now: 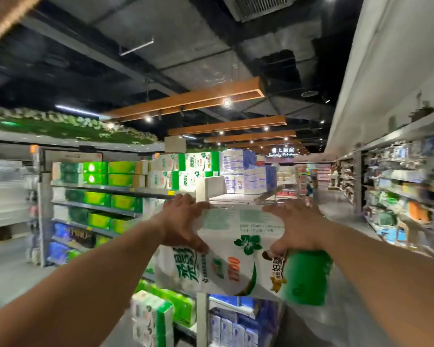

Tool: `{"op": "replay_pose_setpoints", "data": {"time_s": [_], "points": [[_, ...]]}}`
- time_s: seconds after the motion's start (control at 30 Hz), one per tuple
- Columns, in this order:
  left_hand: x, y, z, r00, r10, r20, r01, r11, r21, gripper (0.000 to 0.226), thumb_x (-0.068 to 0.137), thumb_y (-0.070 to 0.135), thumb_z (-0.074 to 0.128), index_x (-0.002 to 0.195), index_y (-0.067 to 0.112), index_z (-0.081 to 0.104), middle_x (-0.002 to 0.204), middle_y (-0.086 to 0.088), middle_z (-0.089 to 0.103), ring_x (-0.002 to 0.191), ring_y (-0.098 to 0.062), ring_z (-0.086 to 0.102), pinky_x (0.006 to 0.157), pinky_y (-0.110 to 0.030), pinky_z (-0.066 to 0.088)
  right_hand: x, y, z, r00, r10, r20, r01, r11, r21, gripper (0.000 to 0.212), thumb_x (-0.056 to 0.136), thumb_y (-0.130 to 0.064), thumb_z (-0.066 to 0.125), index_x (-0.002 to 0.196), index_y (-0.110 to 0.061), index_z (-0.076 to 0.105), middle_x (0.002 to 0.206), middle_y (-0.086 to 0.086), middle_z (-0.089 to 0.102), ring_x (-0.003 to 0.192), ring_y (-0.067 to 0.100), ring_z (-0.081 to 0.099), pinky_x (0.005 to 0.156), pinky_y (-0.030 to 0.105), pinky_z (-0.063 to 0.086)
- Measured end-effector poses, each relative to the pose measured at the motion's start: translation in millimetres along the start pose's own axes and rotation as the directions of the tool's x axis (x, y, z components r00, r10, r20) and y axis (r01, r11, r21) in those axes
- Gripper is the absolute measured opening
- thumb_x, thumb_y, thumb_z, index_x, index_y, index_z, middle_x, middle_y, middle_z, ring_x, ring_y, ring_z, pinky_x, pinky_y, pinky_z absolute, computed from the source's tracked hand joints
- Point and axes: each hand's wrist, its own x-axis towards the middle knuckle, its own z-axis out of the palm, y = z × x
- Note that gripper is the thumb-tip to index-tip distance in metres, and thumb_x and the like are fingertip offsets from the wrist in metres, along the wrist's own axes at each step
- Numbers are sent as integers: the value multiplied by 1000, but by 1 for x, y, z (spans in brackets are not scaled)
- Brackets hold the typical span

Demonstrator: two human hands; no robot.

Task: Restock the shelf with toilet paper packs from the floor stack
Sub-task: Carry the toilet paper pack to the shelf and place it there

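So the shelf unit (161,191) is the big thing here, and its top deck already carries green-and-white packs (186,169) stacked two high, with blue-and-white ones (238,169) beyond. The lower shelves are packed with green packs too, though it's all pretty blurry. The toilet paper pack (238,249) is up in the air at chest height, in front of the unit's end, tilted. The left hand (181,221) and right hand (298,226) each clamp a side, fingers curled over the top edge. My take: keep it level, lift clear of the shelf lip, then slide it flush against the neighbours. Soft wrap could slip or snag.
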Motion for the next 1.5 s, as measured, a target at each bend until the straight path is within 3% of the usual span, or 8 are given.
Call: {"op": "replay_pose_setpoints", "data": {"time_s": [0.17,0.3,0.53,0.83,0.97,1.13,1.33,1.5], "points": [[29,-90,22,982,-189,24,188,981,52,121,47,91,71,153,52,26,123,5,37,125,-22,34,114,-45,30,139,-35,34,980,-200,-25,200,979,36,117,61,-77,74,157,-48,14,143,4,37,135,27,32,113,48,24],[47,-161,48,965,-260,29,257,963,84,114,57,82,79,153,50,28,118,8,36,114,-14,29,107,-38,30,239,-77,68,952,-306,-32,306,952,15,117,64,-77,74,158,-47,12,146,5,36,137,26,30,114,47,24],[102,-319,111,927,-371,47,367,926,85,113,59,83,77,154,50,25,133,4,40,129,-21,32,116,-47,32,424,-162,120,904,-425,-48,426,905,-3,116,63,-77,73,158,-46,14,141,4,38,133,25,31,116,50,24],[230,-519,181,919,-392,38,384,915,125,118,59,86,74,157,47,21,140,0,37,136,-25,28,119,-48,26,664,-235,176,894,-437,-98,440,898,10,117,63,-82,67,159,-46,11,140,5,37,132,27,31,115,50,24],[287,-601,227,931,-364,-15,362,918,163,122,57,90,71,158,44,21,132,4,36,128,-20,30,115,-44,29,763,-262,207,893,-430,-134,431,902,-23,113,68,-83,66,159,-47,10,137,7,36,131,29,31,117,52,19],[376,-722,260,931,-365,-10,360,916,178,120,62,86,73,160,42,19,141,2,34,129,-21,29,114,-41,27,914,-310,227,891,-433,-138,436,900,-8,110,68,-84,66,158,-47,14,118,3,35,122,23,34,116,50,22],[470,-876,286,945,-321,-57,325,924,201,122,58,86,74,160,40,24,125,-1,39,117,-20,35,107,-40,34,1070,-378,236,913,-379,-148,371,925,-79,111,69,-84,66,159,-50,9,140,10,38,134,29,32,117,56,24],[562,-989,325,971,-181,-155,211,956,206,125,53,86,75,159,39,28,133,-5,40,124,-26,36,110,-41,34,1163,-412,245,944,-251,-215,218,962,-165,111,72,-82,67,160,-46,8,145,12,35,137,31,31,118,55,24]]}}
